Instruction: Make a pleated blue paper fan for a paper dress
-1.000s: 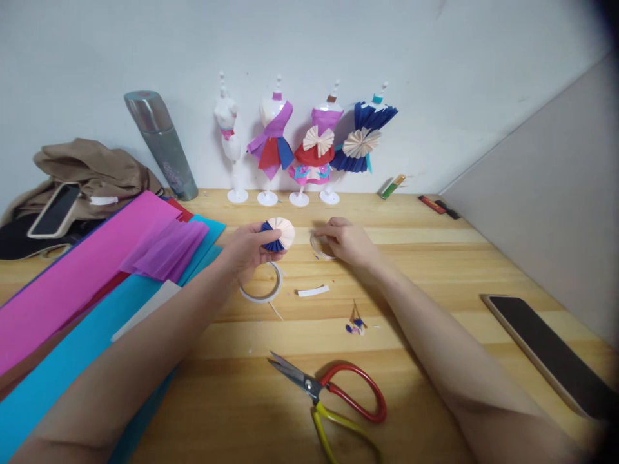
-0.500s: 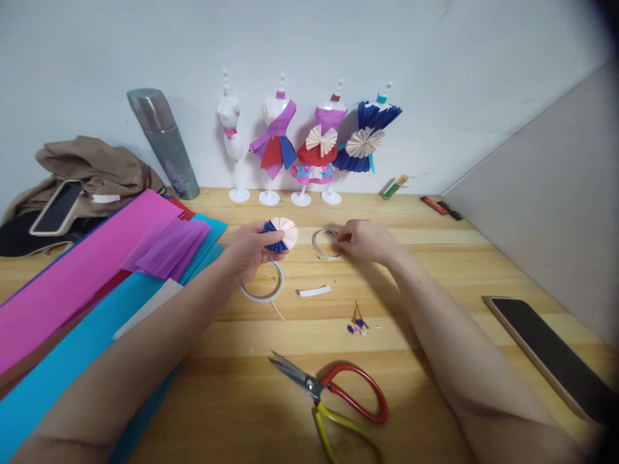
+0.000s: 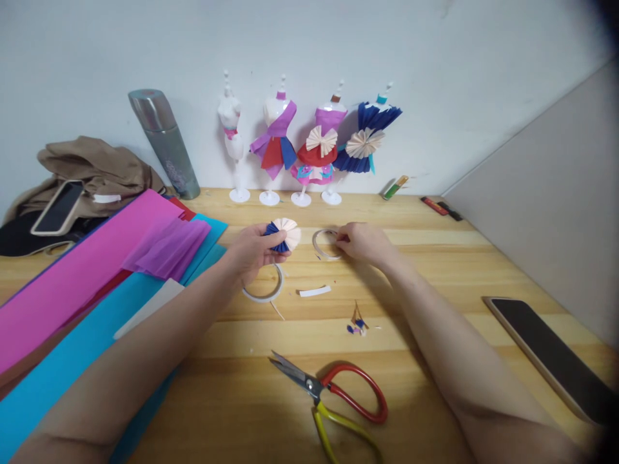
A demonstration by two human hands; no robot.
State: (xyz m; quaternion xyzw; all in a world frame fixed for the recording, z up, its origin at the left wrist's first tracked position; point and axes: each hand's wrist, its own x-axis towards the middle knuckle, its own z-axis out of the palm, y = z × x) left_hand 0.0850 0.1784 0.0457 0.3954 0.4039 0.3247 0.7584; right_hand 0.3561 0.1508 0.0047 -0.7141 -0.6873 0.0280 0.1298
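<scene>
Blue-cream paper fan [image 3: 283, 236] gripped in left hand [image 3: 251, 254]; right hand [image 3: 365, 243] pinching tape ring [image 3: 325, 243]; scissors [image 3: 338, 399] near, 4 mannequins [image 3: 316, 145] behind.

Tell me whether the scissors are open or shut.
Open: the scissors lie flat on the table, handles spread apart and blade tips slightly parted.

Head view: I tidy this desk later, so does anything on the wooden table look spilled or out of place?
Tiny blue and pink paper scraps lie scattered in the middle of the wooden table, a loose white strip lies just beyond them, and the red-and-yellow-handled scissors lie open nearer the camera. Nothing looks damaged.
</scene>
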